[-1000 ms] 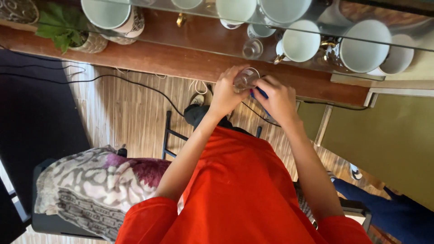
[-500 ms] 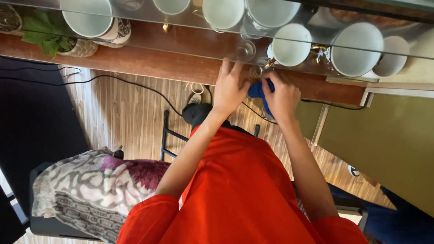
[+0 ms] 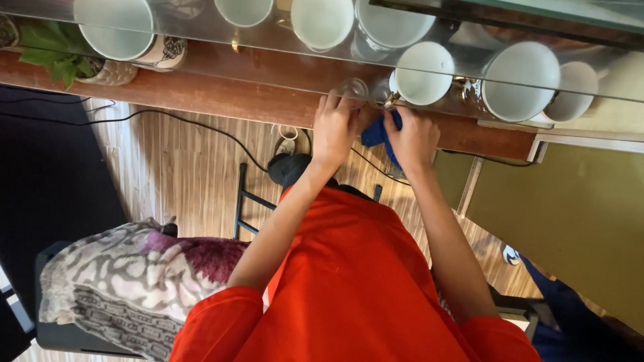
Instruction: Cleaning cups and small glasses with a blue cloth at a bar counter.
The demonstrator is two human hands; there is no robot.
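My left hand [image 3: 335,127] grips a small clear glass [image 3: 353,88] at the edge of a glass shelf [image 3: 201,30], just left of a white mug [image 3: 422,74]. My right hand [image 3: 412,137] is close beside it, bunched around a blue cloth [image 3: 376,132] that shows between the two hands. Both forearms reach out from my red shirt [image 3: 355,288]. The lower part of the glass is hidden behind my fingers.
Several white mugs [image 3: 520,80] stand along the glass shelf, above a brown wooden ledge [image 3: 221,97]. A potted green plant [image 3: 57,50] sits far left. Below are a wood floor with black cables [image 3: 168,114], a patterned blanket [image 3: 134,281] on a seat, and a dark stool frame [image 3: 245,201].
Both hands have moved away from my body toward the shelf, carrying the glass and the blue cloth. The glass now sits at the shelf edge beside the mugs.
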